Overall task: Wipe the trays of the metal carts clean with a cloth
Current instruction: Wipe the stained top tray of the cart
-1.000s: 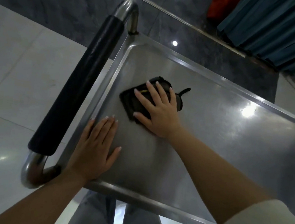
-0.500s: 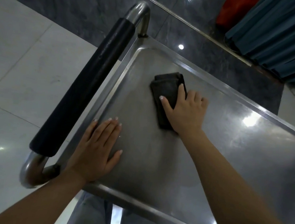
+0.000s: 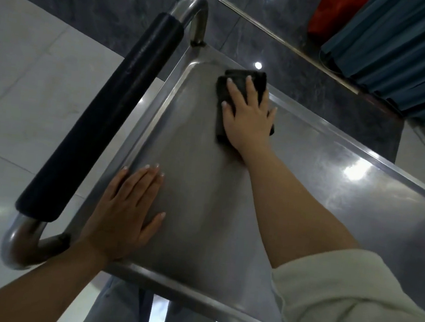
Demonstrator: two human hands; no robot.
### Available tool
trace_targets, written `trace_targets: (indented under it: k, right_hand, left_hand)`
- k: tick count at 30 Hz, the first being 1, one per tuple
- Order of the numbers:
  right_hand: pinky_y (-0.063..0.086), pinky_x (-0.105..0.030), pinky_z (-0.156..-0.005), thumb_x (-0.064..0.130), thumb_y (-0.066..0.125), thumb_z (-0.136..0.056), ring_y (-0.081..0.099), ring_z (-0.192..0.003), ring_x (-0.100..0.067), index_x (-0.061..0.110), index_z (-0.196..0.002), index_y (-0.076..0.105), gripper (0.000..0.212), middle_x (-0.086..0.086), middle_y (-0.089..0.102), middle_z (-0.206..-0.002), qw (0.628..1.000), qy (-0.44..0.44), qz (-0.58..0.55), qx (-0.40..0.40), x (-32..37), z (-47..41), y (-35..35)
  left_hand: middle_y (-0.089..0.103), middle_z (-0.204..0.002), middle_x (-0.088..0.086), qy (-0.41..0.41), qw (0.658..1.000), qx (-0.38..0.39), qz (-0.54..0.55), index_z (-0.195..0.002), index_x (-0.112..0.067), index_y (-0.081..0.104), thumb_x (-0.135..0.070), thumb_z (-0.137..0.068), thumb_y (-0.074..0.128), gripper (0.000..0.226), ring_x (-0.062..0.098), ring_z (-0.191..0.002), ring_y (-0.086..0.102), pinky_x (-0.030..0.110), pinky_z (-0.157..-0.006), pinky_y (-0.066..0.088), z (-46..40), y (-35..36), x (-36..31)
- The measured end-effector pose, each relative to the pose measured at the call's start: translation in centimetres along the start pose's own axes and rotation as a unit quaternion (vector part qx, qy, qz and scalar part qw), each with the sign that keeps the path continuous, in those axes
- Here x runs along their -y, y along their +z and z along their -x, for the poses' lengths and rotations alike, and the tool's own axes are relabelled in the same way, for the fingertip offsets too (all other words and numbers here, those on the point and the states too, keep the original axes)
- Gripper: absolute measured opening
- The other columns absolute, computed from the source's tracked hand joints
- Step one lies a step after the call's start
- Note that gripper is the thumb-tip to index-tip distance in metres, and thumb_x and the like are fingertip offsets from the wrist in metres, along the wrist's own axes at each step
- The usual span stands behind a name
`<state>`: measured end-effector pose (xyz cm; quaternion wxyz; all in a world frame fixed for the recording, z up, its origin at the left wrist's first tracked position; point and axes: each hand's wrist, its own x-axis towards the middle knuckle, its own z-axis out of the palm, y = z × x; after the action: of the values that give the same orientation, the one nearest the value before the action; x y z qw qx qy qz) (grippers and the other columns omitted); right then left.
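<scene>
Where the far rim meets the left corner of the tray point(image 3: 295, 194), a dark cloth point(image 3: 237, 84) lies folded into a thick pad, its edges squared and its surface matte black against the steel. The right hand point(image 3: 248, 120) presses flat on it with straight, spread fingers, covering the near half of the pad; the far end shows beyond the fingertips and touches the raised far rim. The tray is brushed stainless steel with a low rolled lip all round, dull grey in the middle and catching bright glints of ceiling light toward the right. The left hand point(image 3: 123, 211) rests palm down on the tray's near left part, fingers straight and close together, the outer ones lying on the left rim; it holds nothing. Just beyond that rim runs the cart's handle point(image 3: 99, 124), a steel tube bent down at both ends and sleeved in black foam. A cream sleeve point(image 3: 356, 307) is pushed up on the right forearm. No label, brand or writing can be read on the cloth, tray or handle.
</scene>
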<state>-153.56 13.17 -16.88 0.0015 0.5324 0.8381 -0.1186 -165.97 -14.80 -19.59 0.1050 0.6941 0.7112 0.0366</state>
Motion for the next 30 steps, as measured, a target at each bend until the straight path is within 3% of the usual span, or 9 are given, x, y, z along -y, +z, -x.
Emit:
trace_targets:
  k: [6, 9, 11, 15, 19, 21, 26, 30]
  right_hand:
    - [0.01, -0.059, -0.115, 0.049, 0.032, -0.098, 0.003, -0.147, -0.035, 0.042, -0.149, 0.021, 0.053, 0.003, 0.006, -0.162, 0.974, 0.216, -0.058, -0.034, -4.7, 4.6, -0.8]
    - [0.011, -0.055, -0.116, 0.046, 0.035, -0.098, 0.007, -0.146, -0.037, 0.04, -0.149, 0.025, 0.052, 0.001, 0.009, -0.162, 0.969, 0.231, -0.07, -0.049, -2.6, 8.7, 0.0]
    - [0.015, -0.054, -0.114, 0.044, 0.039, -0.098, 0.013, -0.144, -0.038, 0.041, -0.147, 0.03, 0.05, 0.002, 0.014, -0.161, 0.982, 0.174, -0.054, -0.054, 0.3, 11.2, 1.2]
    - [0.026, -0.056, -0.108, 0.042, 0.044, -0.094, 0.026, -0.14, -0.042, 0.036, -0.142, 0.044, 0.048, -0.003, 0.032, -0.156, 0.998, -0.022, -0.032, -0.051, 4.0, 16.4, 2.7]
    - [0.027, -0.055, -0.11, 0.042, 0.045, -0.095, 0.03, -0.14, -0.041, 0.035, -0.139, 0.049, 0.045, -0.003, 0.037, -0.153, 0.986, -0.162, 0.003, -0.029, 0.8, 20.6, 3.0]
    - [0.029, -0.057, -0.108, 0.042, 0.046, -0.095, 0.033, -0.137, -0.042, 0.034, -0.139, 0.049, 0.045, -0.004, 0.037, -0.153, 0.984, -0.174, 0.015, -0.031, -2.0, 22.1, 2.7]
    - [0.034, -0.06, -0.103, 0.043, 0.042, -0.095, 0.035, -0.134, -0.045, 0.034, -0.141, 0.045, 0.048, -0.004, 0.032, -0.155, 0.997, 0.017, -0.016, -0.072, -5.2, 23.4, 1.9]
    - [0.022, -0.06, -0.11, 0.041, 0.045, -0.093, 0.024, -0.14, -0.044, 0.036, -0.144, 0.041, 0.051, -0.003, 0.026, -0.158, 0.963, 0.237, -0.039, -0.123, -0.6, 18.8, 2.7]
  left_hand:
    - [0.026, -0.155, 0.015, -0.002, 1.0, 0.017, -0.01, -0.15, -0.006, 0.023, -0.053, -0.094, 0.033, 0.074, 0.028, -0.145, 0.021, 0.05, -0.118, 0.016, -0.2, -0.3, -0.1]
    - [0.027, -0.155, 0.016, 0.001, 1.0, 0.025, -0.003, -0.15, -0.005, 0.024, -0.054, -0.095, 0.027, 0.074, 0.029, -0.144, 0.023, 0.051, -0.117, 0.018, -0.2, -0.8, -0.2]
    - [0.028, -0.155, 0.016, -0.004, 1.0, 0.027, 0.005, -0.149, -0.004, 0.025, -0.054, -0.095, 0.025, 0.074, 0.029, -0.144, 0.024, 0.052, -0.116, 0.02, -0.2, -1.0, -0.2]
    - [0.03, -0.153, 0.018, -0.004, 0.999, 0.03, 0.013, -0.147, -0.003, 0.029, -0.054, -0.095, 0.02, 0.074, 0.031, -0.142, 0.028, 0.053, -0.116, 0.02, -0.2, -1.3, -0.3]
    - [0.031, -0.152, 0.018, -0.006, 0.999, 0.034, 0.016, -0.146, -0.002, 0.032, -0.051, -0.096, 0.018, 0.071, 0.031, -0.141, 0.028, 0.053, -0.116, 0.02, -0.4, -1.2, -0.4]
    - [0.03, -0.153, 0.018, -0.003, 0.999, 0.032, 0.009, -0.146, -0.002, 0.031, -0.048, -0.097, 0.021, 0.068, 0.031, -0.142, 0.027, 0.053, -0.116, 0.019, -0.4, -1.1, -0.4]
    - [0.028, -0.154, 0.017, -0.006, 0.999, 0.034, -0.005, -0.148, -0.003, 0.028, -0.055, -0.094, 0.024, 0.074, 0.03, -0.143, 0.024, 0.052, -0.117, 0.016, -0.5, -0.7, -0.4]
    - [0.028, -0.154, 0.017, 0.0, 1.0, 0.023, -0.02, -0.148, -0.003, 0.026, -0.063, -0.09, 0.029, 0.083, 0.03, -0.144, 0.023, 0.052, -0.117, 0.016, -0.5, -0.7, -0.3]
